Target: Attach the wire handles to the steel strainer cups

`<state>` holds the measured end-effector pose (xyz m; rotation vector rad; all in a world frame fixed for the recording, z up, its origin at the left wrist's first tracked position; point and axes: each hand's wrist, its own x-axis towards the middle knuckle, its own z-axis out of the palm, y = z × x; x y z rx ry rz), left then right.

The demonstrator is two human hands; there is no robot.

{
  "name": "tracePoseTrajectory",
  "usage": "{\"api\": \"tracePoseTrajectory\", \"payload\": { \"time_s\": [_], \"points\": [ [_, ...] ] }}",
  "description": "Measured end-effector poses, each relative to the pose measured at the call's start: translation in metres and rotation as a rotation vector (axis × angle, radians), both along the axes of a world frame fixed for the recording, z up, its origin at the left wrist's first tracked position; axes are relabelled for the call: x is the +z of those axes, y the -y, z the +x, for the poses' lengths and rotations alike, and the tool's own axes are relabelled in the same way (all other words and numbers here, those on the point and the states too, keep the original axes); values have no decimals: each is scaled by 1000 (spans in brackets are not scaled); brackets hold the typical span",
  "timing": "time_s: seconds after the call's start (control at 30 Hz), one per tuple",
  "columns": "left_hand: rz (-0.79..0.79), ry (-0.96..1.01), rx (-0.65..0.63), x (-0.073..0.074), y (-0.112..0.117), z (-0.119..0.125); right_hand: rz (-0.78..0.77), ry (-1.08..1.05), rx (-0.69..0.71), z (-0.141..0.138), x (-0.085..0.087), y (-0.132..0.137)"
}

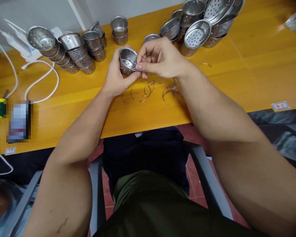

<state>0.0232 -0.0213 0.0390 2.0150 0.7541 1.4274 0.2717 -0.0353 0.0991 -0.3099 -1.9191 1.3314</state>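
1. Head view, left hand [117, 75]: its fingers are clamped around the perforated cup [127, 60], tilted with its mouth towards the wearer.
2. Head view, right hand [162, 61]: thumb and fingertips are pinched together at the cup's rim; whether they grip metal or a thin wire, I cannot tell.
3. Head view, progress: this cup seems mid-handling. Loose curved wires [148, 93] lie on the worktop [246, 75] just below the fingers, apparently unused. Stacked cups stand left [76, 52] of the fingers, others right [197, 34]; which are finished cannot be told.
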Motion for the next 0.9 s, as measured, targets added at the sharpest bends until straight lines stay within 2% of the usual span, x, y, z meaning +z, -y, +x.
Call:
{"api": "tracePoseTrajectory", "payload": {
  "time_s": [0.13, 0.23, 0.3, 0.43, 0.6, 0.77, 0.9],
  "points": [
    [85, 16, 9, -7, -3, 1, 10, 10, 34, 4, 1, -1],
    [92, -43, 19, -7, -5, 1, 29, 13, 10, 7, 4, -1],
    [83, -58, 41, -7, -7, 0, 42, 30, -70, 7, 5, 0],
    [73, 69, 72, -8, -11, -5, 109, 67, -262, 3, 2, 2],
    [59, 91, 41, -16, -20, -8, 269, 149, -314, -3, -5, 4],
    [147, 163, 72, -26, -32, -2, 251, 231, -352, -5, -2, 9],
    [84, 157, 0, -20, -25, -3, 263, 234, -448, -3, 2, 8]
  ]
}}
